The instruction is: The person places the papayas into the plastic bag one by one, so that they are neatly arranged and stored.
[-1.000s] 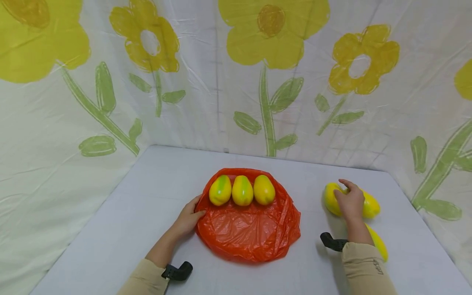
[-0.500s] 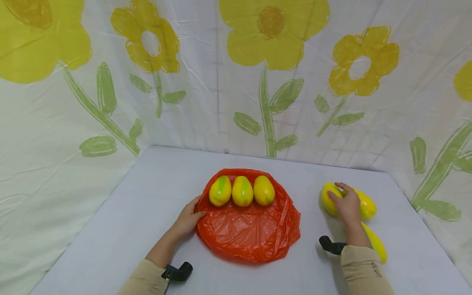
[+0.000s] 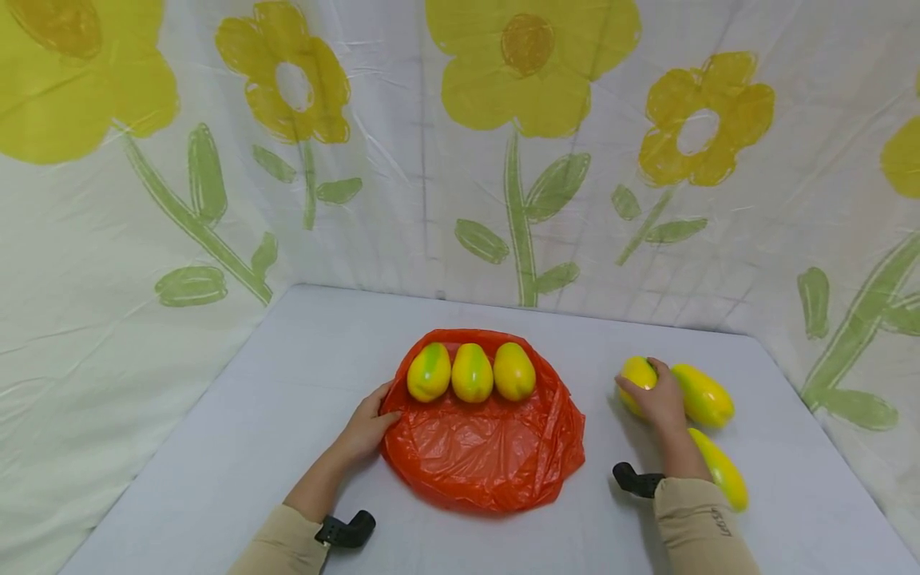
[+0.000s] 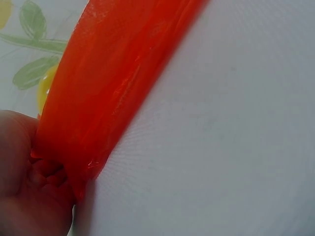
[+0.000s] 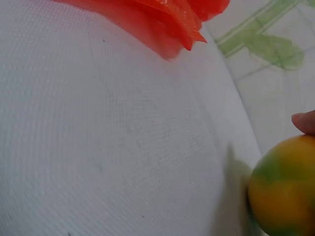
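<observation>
In the head view a red plastic bag lies spread on the white table with its mouth rim raised. Three yellow-green papayas sit side by side at its far end. My left hand pinches the bag's left rim, thumb on the inner side; the left wrist view shows the red film stretched from the fingers. To the right, my right hand grips another papaya between thumb and fingers. The right wrist view shows that papaya at its edge, with a fingertip on top.
Two more papayas lie right of the right hand: one behind the wrist, one beside the forearm. A white curtain with painted yellow flowers stands behind the table. Each wrist wears a black camera mount.
My right hand has moved left and closed round the papaya, drawing it slightly left, away from the one beside it. The left hand and bag have stayed in place.
</observation>
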### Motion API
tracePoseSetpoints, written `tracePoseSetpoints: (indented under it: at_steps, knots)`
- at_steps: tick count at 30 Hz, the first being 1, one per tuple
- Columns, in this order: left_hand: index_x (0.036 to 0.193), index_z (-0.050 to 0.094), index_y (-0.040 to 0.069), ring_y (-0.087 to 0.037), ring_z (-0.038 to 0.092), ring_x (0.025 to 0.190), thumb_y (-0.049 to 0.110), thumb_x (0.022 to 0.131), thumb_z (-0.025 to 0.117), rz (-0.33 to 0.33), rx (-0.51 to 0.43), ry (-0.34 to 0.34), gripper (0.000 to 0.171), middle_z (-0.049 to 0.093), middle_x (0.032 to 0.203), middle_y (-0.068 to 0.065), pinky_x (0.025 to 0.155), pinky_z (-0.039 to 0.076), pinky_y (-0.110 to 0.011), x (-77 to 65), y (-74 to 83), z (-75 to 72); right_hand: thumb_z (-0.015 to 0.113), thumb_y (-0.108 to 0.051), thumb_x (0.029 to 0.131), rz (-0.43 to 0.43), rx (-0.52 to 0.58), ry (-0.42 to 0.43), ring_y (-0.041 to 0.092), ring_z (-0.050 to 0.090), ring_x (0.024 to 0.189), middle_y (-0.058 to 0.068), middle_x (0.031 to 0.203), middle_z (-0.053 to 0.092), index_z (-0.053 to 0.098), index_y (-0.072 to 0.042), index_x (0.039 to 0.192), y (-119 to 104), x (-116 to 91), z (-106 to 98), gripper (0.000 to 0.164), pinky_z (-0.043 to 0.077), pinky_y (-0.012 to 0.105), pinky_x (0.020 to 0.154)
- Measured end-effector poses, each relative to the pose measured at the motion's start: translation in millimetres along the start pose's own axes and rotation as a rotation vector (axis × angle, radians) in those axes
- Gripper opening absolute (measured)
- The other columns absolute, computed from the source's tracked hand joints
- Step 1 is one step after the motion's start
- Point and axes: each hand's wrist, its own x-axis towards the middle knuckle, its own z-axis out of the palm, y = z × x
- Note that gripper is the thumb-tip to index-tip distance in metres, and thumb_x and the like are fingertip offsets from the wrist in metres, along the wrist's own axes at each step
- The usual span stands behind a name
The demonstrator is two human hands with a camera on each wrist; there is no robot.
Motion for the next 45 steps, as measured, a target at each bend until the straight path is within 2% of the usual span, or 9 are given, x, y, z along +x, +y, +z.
tracePoseSetpoints:
  at_steps: [5, 12, 18, 22, 40, 45]
  knots:
    - [0.144, 0.03, 0.007, -0.033, 0.045, 0.127, 0.006, 0.093, 0.045, 0.006, 0.004, -0.001, 0.054, 0.037, 0.146, -0.017, 0.098, 0.047, -0.043, -0.4, 0.4, -0.3, 0.062, -0.037, 0.085, -0.02, 0.0, 0.052, 0.042, 0.029, 0.126, 0.027, 0.149, 0.021, 0.011, -0.002, 0.148, -1.9, -3.9, 4.8, 0.088, 0.026, 0.059, 0.108]
    - [0.145, 0.03, 0.009, -0.031, 0.046, 0.126, 0.007, 0.093, 0.047, -0.016, 0.012, 0.012, 0.055, 0.038, 0.146, -0.014, 0.097, 0.047, -0.042, 0.5, -1.4, 0.6, 0.065, -0.036, 0.082, -0.012, 0.008, 0.102, 0.042, 0.028, 0.128, 0.028, 0.149, 0.02, 0.007, 0.001, 0.148, -1.0, -5.1, 11.0, 0.095, 0.025, 0.058, 0.109]
    - [0.144, 0.031, 0.007, -0.033, 0.045, 0.127, 0.006, 0.093, 0.046, 0.008, 0.014, 0.005, 0.054, 0.038, 0.146, -0.016, 0.099, 0.046, -0.044, 0.1, -0.7, -0.3, 0.066, -0.033, 0.082, -0.001, 0.054, 0.144, 0.042, 0.029, 0.127, 0.027, 0.149, 0.021, 0.008, -0.001, 0.148, 2.8, -2.4, 15.3, 0.094, 0.026, 0.058, 0.108]
    - [0.144, 0.031, 0.008, -0.033, 0.045, 0.128, 0.006, 0.092, 0.046, 0.001, 0.006, 0.006, 0.054, 0.037, 0.146, -0.016, 0.099, 0.046, -0.044, 0.4, -0.4, -0.2, 0.065, -0.03, 0.082, 0.002, 0.073, 0.162, 0.042, 0.029, 0.126, 0.028, 0.148, 0.021, 0.009, 0.0, 0.148, 2.7, -3.2, 16.6, 0.092, 0.026, 0.058, 0.108]
    - [0.145, 0.031, 0.008, -0.032, 0.045, 0.127, 0.006, 0.092, 0.046, -0.005, -0.002, 0.008, 0.055, 0.038, 0.146, -0.014, 0.098, 0.046, -0.043, 1.4, -4.2, 1.0, 0.064, -0.031, 0.084, -0.005, 0.152, 0.19, 0.041, 0.026, 0.132, 0.024, 0.152, 0.018, 0.01, -0.003, 0.149, -12.6, -7.0, 14.7, 0.089, 0.023, 0.056, 0.111]
    - [0.145, 0.03, 0.008, -0.031, 0.045, 0.127, 0.006, 0.092, 0.046, -0.008, 0.002, 0.009, 0.054, 0.039, 0.146, -0.014, 0.099, 0.045, -0.043, 2.3, -4.5, 0.9, 0.063, -0.037, 0.085, 0.024, 0.188, 0.173, 0.039, 0.026, 0.131, 0.021, 0.153, 0.017, 0.008, -0.01, 0.151, -22.5, -14.9, 14.1, 0.09, 0.025, 0.057, 0.11]
